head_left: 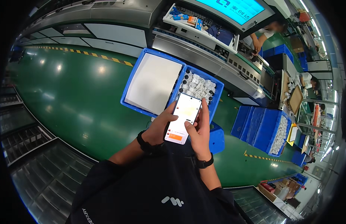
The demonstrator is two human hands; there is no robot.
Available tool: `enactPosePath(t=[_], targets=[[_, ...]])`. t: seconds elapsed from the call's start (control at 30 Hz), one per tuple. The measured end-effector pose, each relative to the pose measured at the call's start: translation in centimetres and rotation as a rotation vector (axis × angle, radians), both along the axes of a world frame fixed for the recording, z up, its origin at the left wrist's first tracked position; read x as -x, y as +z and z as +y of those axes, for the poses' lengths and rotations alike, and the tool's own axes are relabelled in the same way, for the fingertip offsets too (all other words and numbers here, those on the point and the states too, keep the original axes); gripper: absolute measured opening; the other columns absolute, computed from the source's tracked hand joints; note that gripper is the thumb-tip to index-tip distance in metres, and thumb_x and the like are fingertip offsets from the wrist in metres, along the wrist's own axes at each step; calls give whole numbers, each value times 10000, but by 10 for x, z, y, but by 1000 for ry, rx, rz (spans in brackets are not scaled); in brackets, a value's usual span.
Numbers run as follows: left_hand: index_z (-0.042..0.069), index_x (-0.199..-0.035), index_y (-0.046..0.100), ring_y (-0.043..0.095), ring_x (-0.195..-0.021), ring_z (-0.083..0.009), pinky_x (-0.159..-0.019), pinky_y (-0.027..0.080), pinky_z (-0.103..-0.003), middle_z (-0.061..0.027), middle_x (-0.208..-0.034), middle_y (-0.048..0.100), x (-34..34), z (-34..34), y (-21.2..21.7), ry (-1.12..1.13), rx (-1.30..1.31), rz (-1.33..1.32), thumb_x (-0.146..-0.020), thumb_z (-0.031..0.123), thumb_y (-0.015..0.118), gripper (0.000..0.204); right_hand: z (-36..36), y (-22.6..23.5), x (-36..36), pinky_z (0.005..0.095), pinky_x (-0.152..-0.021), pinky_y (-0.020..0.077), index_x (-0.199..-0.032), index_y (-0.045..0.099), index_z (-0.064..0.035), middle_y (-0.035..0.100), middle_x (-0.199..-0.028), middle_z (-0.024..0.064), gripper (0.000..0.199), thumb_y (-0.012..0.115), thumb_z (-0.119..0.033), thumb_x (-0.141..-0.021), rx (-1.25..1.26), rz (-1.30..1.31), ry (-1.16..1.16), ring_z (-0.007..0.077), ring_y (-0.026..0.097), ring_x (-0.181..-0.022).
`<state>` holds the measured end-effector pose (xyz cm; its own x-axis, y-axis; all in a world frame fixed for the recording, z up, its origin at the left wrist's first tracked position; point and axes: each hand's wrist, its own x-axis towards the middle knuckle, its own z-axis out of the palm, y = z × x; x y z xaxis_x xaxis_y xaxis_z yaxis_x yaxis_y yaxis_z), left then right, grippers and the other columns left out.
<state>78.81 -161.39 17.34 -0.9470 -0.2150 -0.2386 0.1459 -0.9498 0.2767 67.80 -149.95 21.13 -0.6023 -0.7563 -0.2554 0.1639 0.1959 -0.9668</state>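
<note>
Upright between my hands is a smartphone, its lit screen facing me with a mostly white page and an orange block low down. My left hand grips the phone's left side, thumb over the edge of the screen. On the other side my right hand holds the right edge, its thumb on the lower part of the screen. A dark band circles each wrist. Behind the phone's top end sits a blue crate of small white parts, some with black round ends; the phone covers part of it.
A white sheet lies in the blue crate's left half. A blue stool stands at my right. Beyond is a metal machine with an open drawer and a screen. More blue crates stand right; another person's hands work far right.
</note>
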Motion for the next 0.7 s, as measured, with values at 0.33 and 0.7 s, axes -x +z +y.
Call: enactPosePath(t=[0.33,0.7], targets=[[18,-1592,236,659,-1221,-375,-1071,526,-451,-252,-1426,558,5,4,-2,33,65,-60,-913,216,524,764,3,-1,4,308,-1016,477,-1664,147,-63,517,-1456,164,903,624,-4,-900,-5,-8,4,202,575,-1231],[39,-1615,215,665,-1221,-335,-1083,525,-419,-221,-1457,541,6,2,3,11,27,-47,-885,117,470,777,3,0,6,309,-1031,468,-1663,110,-48,492,-1488,181,898,606,52,-922,7,-16,22,195,559,-1266]])
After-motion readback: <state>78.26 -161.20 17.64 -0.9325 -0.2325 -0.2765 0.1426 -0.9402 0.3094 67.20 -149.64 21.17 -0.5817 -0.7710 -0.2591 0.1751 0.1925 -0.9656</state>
